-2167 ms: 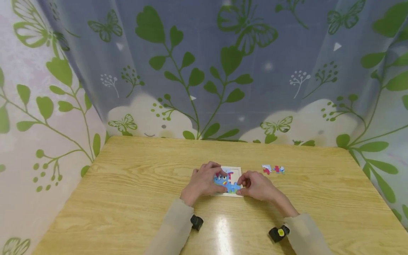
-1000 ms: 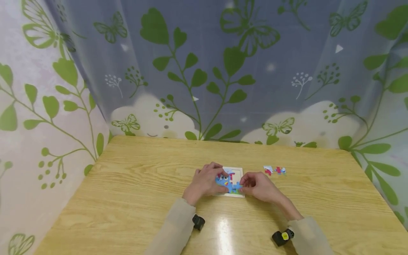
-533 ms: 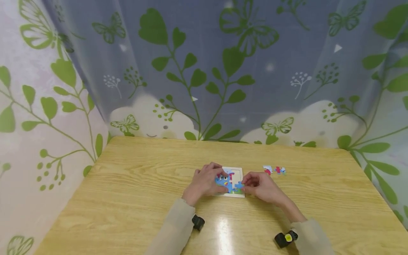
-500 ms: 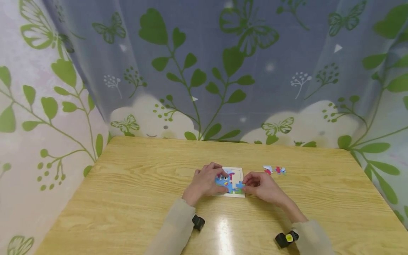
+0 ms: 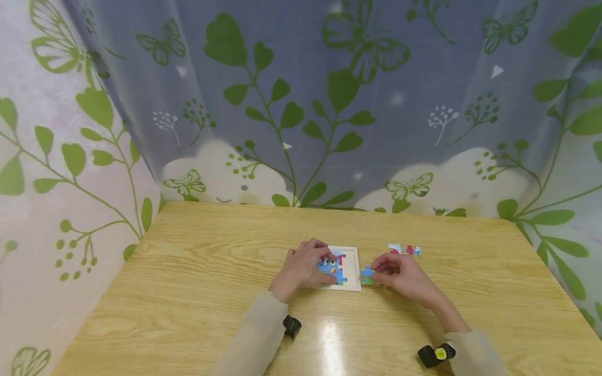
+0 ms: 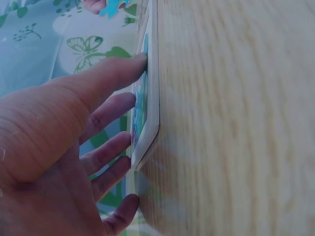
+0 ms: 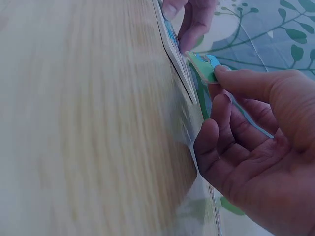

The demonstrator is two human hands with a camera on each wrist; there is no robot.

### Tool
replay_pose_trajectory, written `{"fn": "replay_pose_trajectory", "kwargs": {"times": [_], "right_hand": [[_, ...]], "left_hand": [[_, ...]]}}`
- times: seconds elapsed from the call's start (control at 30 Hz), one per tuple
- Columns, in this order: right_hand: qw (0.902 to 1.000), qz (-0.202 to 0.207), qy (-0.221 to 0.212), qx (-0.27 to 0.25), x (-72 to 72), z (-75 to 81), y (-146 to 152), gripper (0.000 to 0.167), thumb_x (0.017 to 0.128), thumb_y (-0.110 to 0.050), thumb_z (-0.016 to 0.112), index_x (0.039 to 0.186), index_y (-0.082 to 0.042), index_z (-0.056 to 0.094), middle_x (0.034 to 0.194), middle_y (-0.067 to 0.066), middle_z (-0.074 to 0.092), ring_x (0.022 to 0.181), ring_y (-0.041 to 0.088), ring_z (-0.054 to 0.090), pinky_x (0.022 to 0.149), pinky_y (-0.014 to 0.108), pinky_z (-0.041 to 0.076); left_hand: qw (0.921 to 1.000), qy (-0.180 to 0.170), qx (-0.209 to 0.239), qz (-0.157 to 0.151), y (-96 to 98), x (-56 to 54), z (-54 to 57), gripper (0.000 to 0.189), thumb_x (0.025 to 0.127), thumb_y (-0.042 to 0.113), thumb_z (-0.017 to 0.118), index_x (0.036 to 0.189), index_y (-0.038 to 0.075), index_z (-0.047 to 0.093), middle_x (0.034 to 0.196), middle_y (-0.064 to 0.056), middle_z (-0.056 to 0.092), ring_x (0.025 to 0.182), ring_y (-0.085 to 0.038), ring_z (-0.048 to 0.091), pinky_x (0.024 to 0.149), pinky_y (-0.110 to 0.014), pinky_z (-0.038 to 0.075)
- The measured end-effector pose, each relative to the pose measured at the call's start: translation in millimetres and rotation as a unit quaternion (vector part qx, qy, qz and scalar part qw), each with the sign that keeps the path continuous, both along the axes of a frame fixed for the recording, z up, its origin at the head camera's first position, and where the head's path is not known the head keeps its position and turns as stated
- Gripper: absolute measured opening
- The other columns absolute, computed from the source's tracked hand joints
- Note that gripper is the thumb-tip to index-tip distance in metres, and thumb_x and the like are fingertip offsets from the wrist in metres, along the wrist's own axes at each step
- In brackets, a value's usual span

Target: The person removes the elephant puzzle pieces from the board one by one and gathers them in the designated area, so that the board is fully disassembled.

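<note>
My left hand (image 5: 301, 267) rests on the left side of a small wooden jigsaw puzzle tray (image 5: 349, 265), thumb and fingertips pressed on the joined pieces. Those pieces (image 5: 333, 265) show a blue cartoon character with eyes; my hand covers part of them. In the left wrist view the thumb lies nearly straight on the tray (image 6: 154, 98). Just off the tray's right edge, my right hand (image 5: 403, 275) pinches a blue and green jigsaw piece (image 5: 367, 275) between thumb and finger. The right wrist view shows this jigsaw piece (image 7: 203, 69) tilted, raised above the table.
Loose red, white and blue jigsaw pieces (image 5: 411, 250) lie on the wooden table (image 5: 226, 245) behind my right hand. A curtain (image 5: 301, 104) with leaves and butterflies hangs at the table's far edge. Black wrist cameras (image 5: 291, 326) sit at both sleeves.
My right hand has drawn the blue and green jigsaw piece out of the tray's lower right corner, to the right past the rim. The bare tray bottom shows there. My left hand has stayed put.
</note>
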State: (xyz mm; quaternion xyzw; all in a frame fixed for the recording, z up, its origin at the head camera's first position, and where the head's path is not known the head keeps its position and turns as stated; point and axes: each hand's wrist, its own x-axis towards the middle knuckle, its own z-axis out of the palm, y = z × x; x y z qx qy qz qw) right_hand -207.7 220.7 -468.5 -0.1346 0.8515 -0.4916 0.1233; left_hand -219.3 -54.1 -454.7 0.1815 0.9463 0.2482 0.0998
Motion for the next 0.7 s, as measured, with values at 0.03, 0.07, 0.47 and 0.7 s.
{"fn": "replay_pose_trajectory", "kwargs": {"times": [0.03,0.07,0.47,0.7], "right_hand": [[1.0000,-0.002,-0.001,-0.001,0.5,0.3,2.6,0.021,0.092,-0.015,0.075,0.107,-0.002,0.068,0.097,0.012,0.070,0.082,0.016,0.065,0.065,0.029,0.056],[1.0000,-0.004,-0.001,-0.001,1.0,0.6,5.1,0.022,0.092,-0.016,0.075,0.108,-0.001,0.068,0.098,0.012,0.070,0.081,0.016,0.065,0.065,0.029,0.056],[0.9993,-0.035,-0.007,0.000,3.3,8.0,35.2,0.029,0.095,-0.020,0.074,0.114,0.001,0.066,0.097,0.014,0.071,0.080,0.016,0.066,0.064,0.030,0.056],[0.9983,-0.058,-0.007,0.001,5.4,8.6,53.9,0.031,0.096,-0.022,0.072,0.116,0.001,0.065,0.098,0.011,0.071,0.080,0.017,0.067,0.066,0.031,0.056]], "left_hand": [[1.0000,-0.001,-0.001,0.000,0.3,-0.1,-0.4,0.041,0.085,0.042,0.082,0.122,0.028,0.070,0.152,0.000,0.049,0.142,-0.030,0.043,0.112,-0.060,0.034],[1.0000,-0.002,-0.001,0.000,0.5,-0.1,-0.6,0.040,0.085,0.042,0.082,0.122,0.028,0.070,0.152,0.000,0.049,0.142,-0.030,0.043,0.112,-0.060,0.034],[1.0000,0.004,-0.005,-0.003,-0.3,-1.4,0.1,0.037,0.085,0.042,0.082,0.118,0.029,0.070,0.151,0.000,0.049,0.140,-0.029,0.044,0.110,-0.060,0.035],[1.0000,0.001,-0.001,-0.002,0.0,-0.1,-0.9,0.037,0.086,0.041,0.082,0.119,0.029,0.071,0.150,0.000,0.050,0.140,-0.030,0.044,0.109,-0.059,0.035]]}}
